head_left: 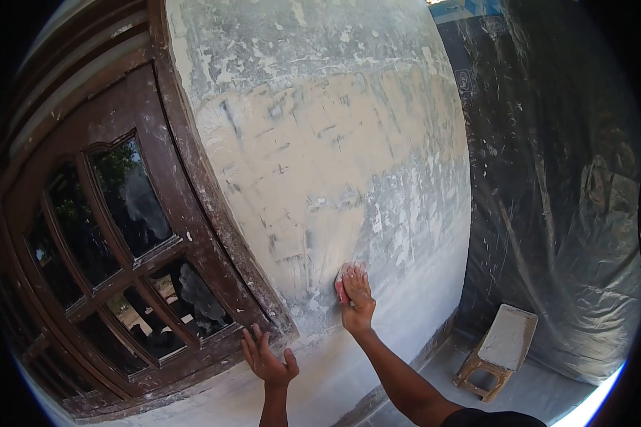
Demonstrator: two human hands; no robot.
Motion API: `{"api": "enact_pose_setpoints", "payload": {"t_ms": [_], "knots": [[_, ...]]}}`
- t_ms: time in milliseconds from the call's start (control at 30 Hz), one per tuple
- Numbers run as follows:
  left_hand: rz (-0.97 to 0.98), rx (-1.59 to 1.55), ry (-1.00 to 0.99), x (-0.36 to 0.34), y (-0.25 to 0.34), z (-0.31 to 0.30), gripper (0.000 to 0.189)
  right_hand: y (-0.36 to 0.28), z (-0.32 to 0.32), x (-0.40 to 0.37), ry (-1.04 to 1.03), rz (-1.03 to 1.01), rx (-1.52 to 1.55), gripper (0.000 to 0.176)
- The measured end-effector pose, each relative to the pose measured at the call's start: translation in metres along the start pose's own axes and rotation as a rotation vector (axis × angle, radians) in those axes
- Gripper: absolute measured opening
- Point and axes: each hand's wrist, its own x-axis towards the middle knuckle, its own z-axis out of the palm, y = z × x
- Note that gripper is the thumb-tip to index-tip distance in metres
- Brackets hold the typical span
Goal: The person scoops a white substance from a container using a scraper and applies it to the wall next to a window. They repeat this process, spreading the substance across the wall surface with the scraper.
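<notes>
My right hand [358, 302] presses a flat red scraper [340, 288], smeared with whitish putty, against the wall. Its fingers lie over the tool and hide much of it. Around and above it, a broad band of cream putty [299, 164] covers part of the grey, patchy wall [413, 213], with dark streaks showing through. My left hand [269, 358] is raised with its fingers spread and holds nothing. Its fingertips are right by the lower corner of the brown wooden window frame [214, 206].
Dark plastic sheeting [548, 178] hangs along the right side. A small stool [483, 377] stands on the floor below, bearing a putty-smeared tray [507, 334]. Glass panes [132, 192] fill the wooden window at left.
</notes>
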Motion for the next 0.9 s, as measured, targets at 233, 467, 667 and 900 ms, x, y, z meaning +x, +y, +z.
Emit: {"api": "enact_pose_setpoints", "payload": {"t_ms": [233, 467, 667, 900], "knots": [[0.033, -0.107, -0.054, 0.018, 0.034, 0.025, 0.057, -0.050, -0.053, -0.016, -0.054, 0.051, 0.226, 0.041], [0.037, -0.149, 0.037, 0.018, 0.037, 0.043, 0.057, -0.068, 0.009, 0.090, 0.004, -0.219, -0.075, 0.053], [-0.043, -0.225, 0.052, 0.003, 0.027, 0.046, 0.055, -0.041, -0.038, -0.095, -0.398, -0.181, 0.026, 0.049], [-0.083, -0.209, 0.084, 0.013, 0.037, 0.048, 0.049, -0.020, -0.053, 0.125, 0.053, -0.274, -0.110, 0.056]]}}
